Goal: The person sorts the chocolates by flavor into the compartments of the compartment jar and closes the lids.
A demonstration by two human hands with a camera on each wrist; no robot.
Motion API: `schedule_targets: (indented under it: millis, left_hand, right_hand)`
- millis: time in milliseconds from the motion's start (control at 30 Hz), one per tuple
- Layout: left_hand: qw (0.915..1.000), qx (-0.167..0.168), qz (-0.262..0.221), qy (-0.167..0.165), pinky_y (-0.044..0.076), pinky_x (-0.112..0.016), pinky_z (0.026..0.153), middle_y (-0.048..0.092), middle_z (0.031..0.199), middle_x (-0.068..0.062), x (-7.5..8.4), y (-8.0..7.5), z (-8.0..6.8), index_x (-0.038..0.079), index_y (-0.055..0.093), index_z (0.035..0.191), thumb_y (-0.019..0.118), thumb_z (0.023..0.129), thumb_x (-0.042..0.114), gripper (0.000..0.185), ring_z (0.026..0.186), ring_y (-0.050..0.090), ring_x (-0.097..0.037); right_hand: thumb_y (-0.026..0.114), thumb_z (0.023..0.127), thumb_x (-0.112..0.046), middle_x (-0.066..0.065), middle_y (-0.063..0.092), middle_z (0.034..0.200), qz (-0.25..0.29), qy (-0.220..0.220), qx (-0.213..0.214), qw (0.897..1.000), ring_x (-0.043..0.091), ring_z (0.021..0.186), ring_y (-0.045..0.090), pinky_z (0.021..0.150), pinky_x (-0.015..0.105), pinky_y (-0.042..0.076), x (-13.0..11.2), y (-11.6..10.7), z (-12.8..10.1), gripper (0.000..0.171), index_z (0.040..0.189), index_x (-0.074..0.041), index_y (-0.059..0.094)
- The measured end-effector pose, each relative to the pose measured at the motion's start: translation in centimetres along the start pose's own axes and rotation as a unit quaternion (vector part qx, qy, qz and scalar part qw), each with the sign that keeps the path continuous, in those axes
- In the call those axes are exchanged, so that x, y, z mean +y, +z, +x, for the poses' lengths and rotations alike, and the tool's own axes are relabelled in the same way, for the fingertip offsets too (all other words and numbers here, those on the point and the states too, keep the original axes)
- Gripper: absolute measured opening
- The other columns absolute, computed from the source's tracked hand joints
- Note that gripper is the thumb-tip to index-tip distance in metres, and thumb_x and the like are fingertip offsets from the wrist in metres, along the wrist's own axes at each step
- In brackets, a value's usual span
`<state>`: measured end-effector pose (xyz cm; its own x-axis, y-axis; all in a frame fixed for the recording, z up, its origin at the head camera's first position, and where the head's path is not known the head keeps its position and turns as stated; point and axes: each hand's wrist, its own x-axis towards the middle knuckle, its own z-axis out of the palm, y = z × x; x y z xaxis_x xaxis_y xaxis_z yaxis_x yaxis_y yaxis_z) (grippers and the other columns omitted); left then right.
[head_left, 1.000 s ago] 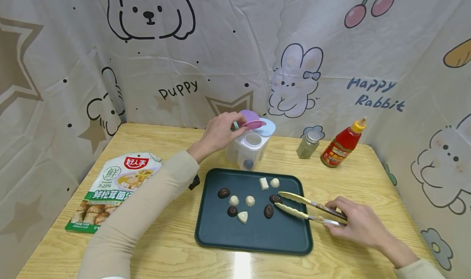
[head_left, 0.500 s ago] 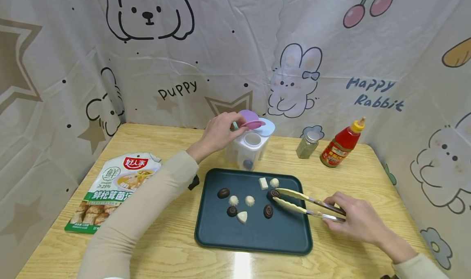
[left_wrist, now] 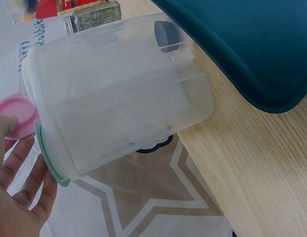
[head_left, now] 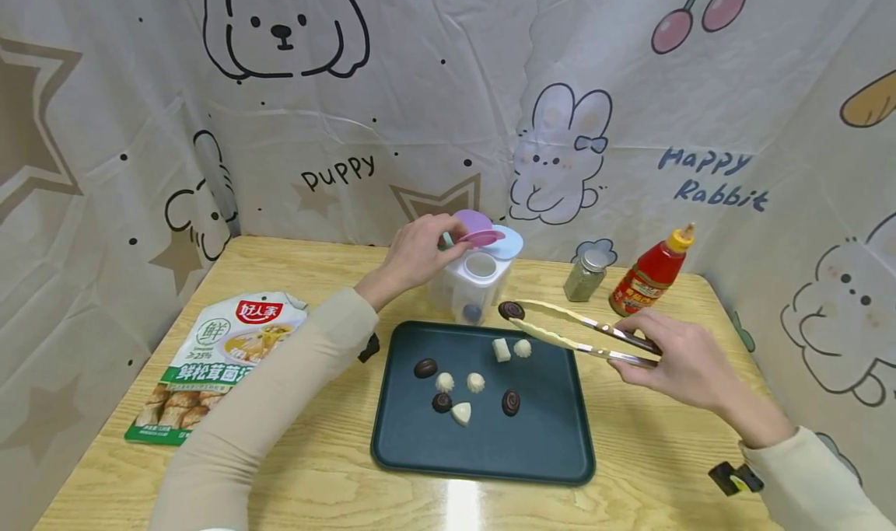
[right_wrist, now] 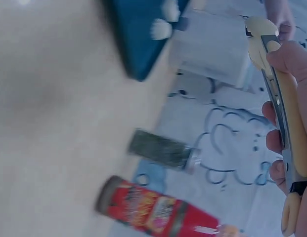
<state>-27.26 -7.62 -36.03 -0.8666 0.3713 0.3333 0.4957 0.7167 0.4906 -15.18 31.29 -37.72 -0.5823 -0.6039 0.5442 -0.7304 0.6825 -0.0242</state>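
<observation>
My right hand (head_left: 682, 364) grips cream-coloured tongs (head_left: 570, 330) (right_wrist: 281, 94), whose tips pinch a dark swirled chocolate (head_left: 511, 310) in the air above the far edge of the dark green tray (head_left: 553, 445). Several other dark and white pieces lie on the tray, such as a dark one (head_left: 510, 402) and a white one (head_left: 461, 413). My left hand (head_left: 418, 253) (left_wrist: 17, 197) holds up the pink lid (head_left: 481, 237) (left_wrist: 15, 116) of a clear plastic compartment container (head_left: 470, 282) (left_wrist: 118, 94) just behind the tray.
A food pouch (head_left: 213, 360) lies at the table's left. A glass spice jar (head_left: 586, 273) (right_wrist: 163, 149) and a red sauce bottle (head_left: 651, 273) (right_wrist: 158, 210) stand at the back right. Printed cloth walls surround the wooden table (head_left: 315, 469). A small black clip (head_left: 733, 478) lies near my right sleeve.
The tongs closed on a dark swirled chocolate on the tray and lifted it up and back toward the container. My left hand stayed on the lid.
</observation>
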Motion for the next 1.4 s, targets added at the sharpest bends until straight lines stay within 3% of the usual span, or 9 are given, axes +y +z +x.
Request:
schedule_targets:
  millis: [333,433,500,600,667,1033,1200,1300,1400]
  left_hand:
    - [1.0,0.003,0.006,0.002,0.052,-0.036,0.08,0.075,0.104,-0.003,0.0,0.1,0.0,0.017,0.074,0.111,0.074,0.1,0.029,0.016,0.095,0.065,-0.022]
    - [1.0,0.002,0.007,0.002,0.052,-0.036,0.081,0.075,0.104,-0.003,0.0,0.1,0.0,0.017,0.074,0.11,0.074,0.1,0.029,0.016,0.095,0.065,-0.022]
    - [1.0,0.002,0.008,0.003,0.053,-0.036,0.081,0.075,0.104,-0.003,0.0,0.1,0.0,0.017,0.074,0.11,0.074,0.1,0.029,0.015,0.096,0.065,-0.022]
    - [0.9999,0.001,0.01,0.003,0.053,-0.036,0.081,0.076,0.104,-0.003,0.0,0.1,0.0,0.017,0.074,0.111,0.073,0.1,0.029,0.016,0.096,0.066,-0.022]
    - [0.9999,0.002,0.01,0.003,0.053,-0.036,0.081,0.075,0.105,-0.003,0.0,0.1,0.0,0.017,0.074,0.111,0.073,0.1,0.029,0.016,0.097,0.066,-0.022]
    - [0.9999,0.004,0.012,0.006,0.054,-0.037,0.082,0.076,0.104,-0.003,-0.1,0.0,-0.1,0.017,0.074,0.111,0.073,0.1,0.029,0.016,0.097,0.067,-0.022]
    - [0.9999,0.001,0.012,0.001,0.054,-0.037,0.082,0.076,0.105,-0.003,0.0,-0.1,-0.1,0.017,0.074,0.111,0.074,0.1,0.028,0.016,0.096,0.066,-0.022]
    - [1.0,-0.001,0.01,-0.001,0.053,-0.037,0.082,0.076,0.106,-0.003,0.0,-0.1,-0.1,0.017,0.074,0.111,0.074,0.1,0.028,0.016,0.096,0.065,-0.022]
    - [1.0,-0.002,0.008,-0.003,0.053,-0.036,0.082,0.076,0.106,-0.003,0.0,-0.1,-0.1,0.018,0.074,0.111,0.074,0.1,0.029,0.015,0.096,0.065,-0.022]
  right_hand:
    - [0.042,0.1,-0.071,0.003,0.07,0.087,-0.015,-0.014,-0.005,1.0,0.008,0.063,0.056,0.053,0.025,0.049,1.1,-1.0,5.0,0.071,0.106,-0.008,0.072]
    - [0.064,0.097,-0.059,0.002,0.068,0.084,-0.016,-0.013,-0.007,1.0,0.006,0.062,0.054,0.052,0.024,0.047,1.5,-0.9,5.8,0.052,0.106,-0.009,0.073]
    - [0.08,0.088,-0.045,0.001,0.069,0.084,-0.021,-0.011,-0.012,1.0,0.005,0.061,0.053,0.051,0.024,0.045,1.7,-0.8,6.3,0.041,0.106,-0.009,0.073]
    - [0.091,0.07,-0.024,0.002,0.071,0.087,-0.024,-0.008,-0.022,0.999,0.005,0.062,0.052,0.052,0.023,0.044,1.8,-0.6,6.9,0.043,0.107,-0.009,0.073]
    - [0.093,0.067,-0.021,0.002,0.072,0.089,-0.026,-0.006,-0.026,0.999,0.005,0.061,0.051,0.051,0.022,0.043,1.9,-0.4,7.1,0.045,0.106,-0.009,0.073]
    - [0.096,0.068,-0.02,0.005,0.072,0.094,-0.02,-0.001,-0.025,0.999,0.007,0.062,0.055,0.053,0.022,0.047,1.9,0.1,7.4,0.051,0.112,-0.009,0.073]
    - [0.093,0.068,-0.023,0.004,0.069,0.094,-0.018,-0.001,-0.023,1.0,0.009,0.066,0.055,0.055,0.026,0.05,1.7,-0.4,6.4,0.052,0.113,-0.007,0.072]
    - [0.089,0.077,-0.034,0.004,0.07,0.094,-0.018,-0.001,-0.029,0.999,0.009,0.066,0.057,0.055,0.025,0.05,1.4,-0.9,5.0,0.048,0.114,-0.008,0.072]
    - [0.076,0.09,-0.055,0.003,0.072,0.095,-0.018,-0.001,-0.035,0.999,0.009,0.065,0.058,0.055,0.023,0.049,1.1,-1.1,3.4,0.052,0.113,-0.009,0.073]
